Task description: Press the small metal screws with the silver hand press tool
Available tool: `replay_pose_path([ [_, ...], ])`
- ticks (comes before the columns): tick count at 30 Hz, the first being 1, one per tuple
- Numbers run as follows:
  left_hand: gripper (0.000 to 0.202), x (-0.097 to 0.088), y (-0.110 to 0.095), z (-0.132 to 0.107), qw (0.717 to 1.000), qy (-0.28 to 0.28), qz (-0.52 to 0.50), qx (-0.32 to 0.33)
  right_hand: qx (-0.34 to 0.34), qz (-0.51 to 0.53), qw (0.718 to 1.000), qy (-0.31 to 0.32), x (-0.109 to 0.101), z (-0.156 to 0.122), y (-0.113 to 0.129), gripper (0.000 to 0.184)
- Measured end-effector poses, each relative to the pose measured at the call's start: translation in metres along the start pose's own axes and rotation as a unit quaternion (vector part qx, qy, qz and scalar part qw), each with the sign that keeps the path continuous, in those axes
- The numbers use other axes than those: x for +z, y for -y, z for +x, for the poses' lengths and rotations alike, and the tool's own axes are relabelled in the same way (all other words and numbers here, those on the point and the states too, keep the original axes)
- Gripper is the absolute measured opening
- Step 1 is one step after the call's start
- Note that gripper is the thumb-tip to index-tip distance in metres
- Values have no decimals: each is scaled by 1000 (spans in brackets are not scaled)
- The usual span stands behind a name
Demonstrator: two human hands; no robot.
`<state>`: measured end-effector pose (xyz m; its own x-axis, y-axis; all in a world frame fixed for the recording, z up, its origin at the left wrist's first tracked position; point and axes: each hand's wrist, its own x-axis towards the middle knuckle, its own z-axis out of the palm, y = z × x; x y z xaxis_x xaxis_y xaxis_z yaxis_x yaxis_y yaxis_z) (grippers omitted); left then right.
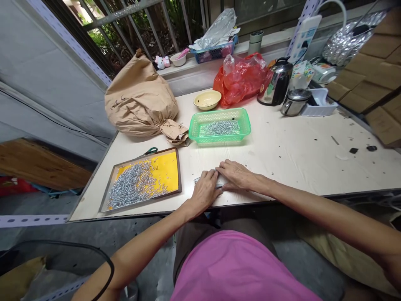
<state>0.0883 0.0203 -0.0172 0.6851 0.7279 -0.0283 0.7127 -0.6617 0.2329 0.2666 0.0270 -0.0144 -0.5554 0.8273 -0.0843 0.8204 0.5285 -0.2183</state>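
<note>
1. We see a pale table filling the middle of the view. The person sits at its 6 o'clock edge.
2. A tied brown paper sack lies at 11 o'clock from the hands.
3. A brown-rimmed tray with a yellow liner sits at 9 o'clock from the hands, and a heap of screws is spread over it.
4. A red plastic bag slumps at 1 o'clock, far back on the table.
5. A green basket stands at 12 o'clock from the hands, well apart from them. More screws lie in its bottom.
6. A steel kettle stands just beside the bag, at its 3 o'clock.
7. The left hand lies palm down, its fingers close together on a strip.
8. The right hand lies palm down at the left hand's 2 o'clock. Its fingers are stretched flat and touch the left fingertips.
9. A yellow bowl sits at the basket's 12 o'clock.
10. The small flat strip lies under both hands near the 6 o'clock edge. We cannot tell whether any finger pinches it.
</note>
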Motion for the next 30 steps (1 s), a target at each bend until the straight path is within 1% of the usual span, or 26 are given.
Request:
replay_pose_path([
  [2,56,-1,3,9,1000,17,7,6,0,5,1000,2,0,-2,-2,61],
  [4,58,-4,7,15,999,28,10,14,8,6,1000,12,-3,-2,-2,64],
  [8,45,-8,12,23,999,43,18,0,29,-10,999,45,-13,3,1,47],
  [15,29,-2,21,35,999,24,-11,-29,33,-9,998,54,-17,13,-2,27],
  [18,20,-2,24,38,999,14,-27,-27,40,-3,997,63,-19,15,-4,17],
  [20,14,-4,25,41,999,14,-35,-20,48,-2,997,68,-21,16,-5,14],
  [24,11,-9,26,46,999,31,-37,-11,47,2,997,62,-18,17,-7,16],
  [26,13,-9,26,47,999,28,-33,-17,42,6,998,46,-15,16,-10,17],
  [28,18,-7,25,43,999,12,-32,-28,33,8,999,16,-12,13,-15,19],
  [30,26,-1,20,33,998,-22,-39,-35,25,10,1000,-8,-11,10,-21,32],
])
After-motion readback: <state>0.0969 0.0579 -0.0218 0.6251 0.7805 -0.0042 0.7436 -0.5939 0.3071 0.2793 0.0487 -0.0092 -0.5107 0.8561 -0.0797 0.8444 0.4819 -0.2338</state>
